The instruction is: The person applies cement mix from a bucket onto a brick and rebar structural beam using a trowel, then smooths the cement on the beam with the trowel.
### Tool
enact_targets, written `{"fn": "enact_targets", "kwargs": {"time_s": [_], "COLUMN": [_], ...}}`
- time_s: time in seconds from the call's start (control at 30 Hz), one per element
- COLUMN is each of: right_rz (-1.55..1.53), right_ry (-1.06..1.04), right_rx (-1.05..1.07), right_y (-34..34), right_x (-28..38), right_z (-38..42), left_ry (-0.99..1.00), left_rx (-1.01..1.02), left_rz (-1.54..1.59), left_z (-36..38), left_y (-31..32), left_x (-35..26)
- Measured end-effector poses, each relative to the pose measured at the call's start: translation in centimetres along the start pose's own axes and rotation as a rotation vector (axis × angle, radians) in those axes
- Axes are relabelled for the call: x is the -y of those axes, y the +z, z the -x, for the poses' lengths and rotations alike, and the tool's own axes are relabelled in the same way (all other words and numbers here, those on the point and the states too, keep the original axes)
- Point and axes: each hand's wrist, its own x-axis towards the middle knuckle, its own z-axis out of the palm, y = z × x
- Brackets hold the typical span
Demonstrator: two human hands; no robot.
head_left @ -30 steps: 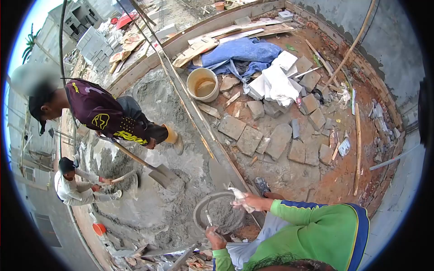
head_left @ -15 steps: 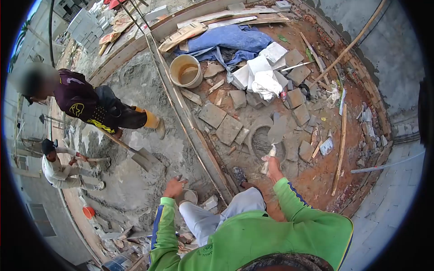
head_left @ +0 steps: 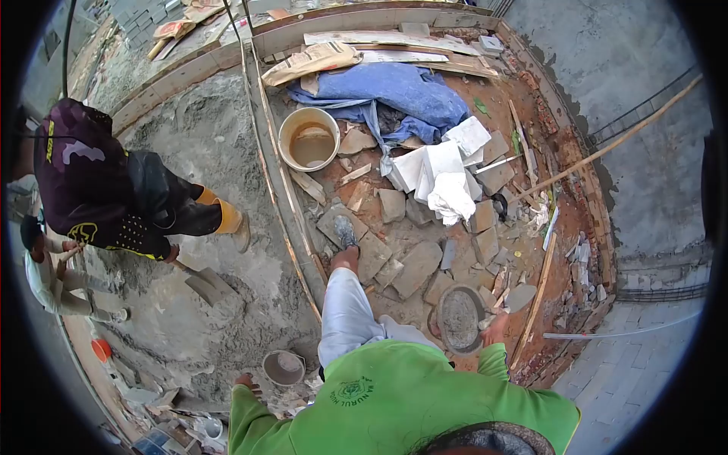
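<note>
My right hand (head_left: 495, 331) is closed round the handle of a trowel beside a round basin (head_left: 439, 322) of wet grey mortar. The trowel's grey blade (head_left: 520, 297) points away from me, just right of the basin's rim. My left hand (head_left: 249, 384) hangs low on the left, fingers apart and holding nothing. Close to it stands a small bucket (head_left: 284, 368) with grey material inside. One of my feet (head_left: 345, 230) rests on flat stone slabs (head_left: 374, 256) ahead of me.
A large bucket (head_left: 309, 139), a blue tarp (head_left: 394, 95) and white blocks (head_left: 444, 163) lie ahead. A board-edged channel (head_left: 284, 189) separates me from wet concrete, where a co-worker (head_left: 98, 174) holds a shovel (head_left: 208, 286). Another person (head_left: 49, 273) works behind. A pole (head_left: 614, 135) slants at right.
I have stepped forward, with one foot now on the slabs. The trowel has moved from over the basin to its right side. My left hand has lowered; the nearer co-worker appears farther left.
</note>
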Motion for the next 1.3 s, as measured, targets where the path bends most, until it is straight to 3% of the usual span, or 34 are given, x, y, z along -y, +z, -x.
{"fn": "enact_targets", "kwargs": {"time_s": [0.03,0.1,0.13,0.17,0.2,0.27,0.3,0.33,0.4,0.43,0.47,0.5,0.57,0.63,0.67,0.73,0.77,0.9,0.97,1.0,1.03,1.1,1.2,1.3], "right_rz": [-0.014,0.056,0.099,0.177,0.305,0.731,1.005,1.312,1.661,1.715,1.750,1.774,1.806,1.790,1.742,1.540,1.408,1.265,1.568,1.790,1.794,1.961,1.973,1.925], "right_ry": [0.039,0.150,0.195,0.222,0.234,0.232,0.183,0.085,-0.126,-0.180,-0.218,-0.239,-0.219,-0.189,-0.194,-0.247,-0.293,-0.045,0.028,-0.217,-0.208,-0.517,-0.309,-0.208], "right_rx": [-0.050,-0.265,-0.353,-0.388,-0.350,-0.149,-0.001,0.183,0.486,0.582,0.656,0.714,0.766,0.774,0.769,0.771,0.786,0.645,0.639,0.878,0.877,0.743,0.857,0.801], "right_y": [-0.4,-1.9,-1.4,-0.5,2.6,11.0,16.1,21.9,35.4,41.9,48.0,53.6,62.6,68.8,71.5,76.6,79.0,87.0,91.3,92.3,93.5,98.1,102.5,99.3], "right_x": [-0.3,-1.3,-2.2,-1.7,-1.6,-3.4,-5.1,-7.1,-11.4,-13.0,-14.3,-15.4,-16.5,-16.6,-16.2,-14.7,-14.0,-12.5,-15.4,-21.9,-22.3,-20.7,-15.9,-9.3], "right_z": [-1.0,-2.3,-2.6,-2.3,-2.5,-4.8,-5.6,-7.0,-8.7,-8.6,-8.5,-8.1,-7.6,-7.2,-7.1,-7.5,-7.9,-10.4,-16.2,-24.1,-24.9,-26.0,-24.2,-26.0], "left_ry": [0.186,0.204,0.303,0.528,0.750,1.141,1.117,1.094,1.380,1.832,1.524,1.596,1.912,2.003,1.999,1.846,1.859,1.477,1.367,1.348,1.301,1.208,1.076,1.002], "left_rx": [0.099,0.260,0.408,0.680,0.542,0.022,-0.199,-0.317,-0.222,-0.381,-0.065,-0.056,-0.136,-0.167,-0.172,0.124,0.221,0.168,0.075,0.019,-0.014,-0.070,-0.014,0.001], "left_rz": [-0.261,-0.474,-0.694,-0.944,-1.291,-2.053,-1.057,-0.578,-0.485,-0.825,-0.261,-0.258,-0.257,-0.284,-0.294,-0.241,-0.171,-0.135,-0.105,-0.075,-0.027,0.060,0.129,0.225], "left_z": [-1.4,-2.3,-2.0,-0.7,-2.7,4.0,5.6,14.5,29.2,33.2,42.1,50.0,57.7,64.5,65.9,67.3,66.4,64.8,64.0,64.2,63.6,61.3,60.1,62.9], "left_y": [2.3,7.2,10.3,12.5,15.5,23.6,26.1,27.6,29.3,30.2,30.9,30.5,31.2,30.6,30.0,29.5,29.1,23.4,19.8,18.2,16.6,13.2,10.9,13.8], "left_x": [-1.2,-8.3,-15.0,-20.8,-27.3,-44.9,-52.7,-60.0,-73.1,-79.5,-82.2,-83.9,-89.2,-90.9,-92.3,-95.5,-98.1,-107.4,-112.9,-115.2,-118.4,-126.2,-133.0,-140.1]}}
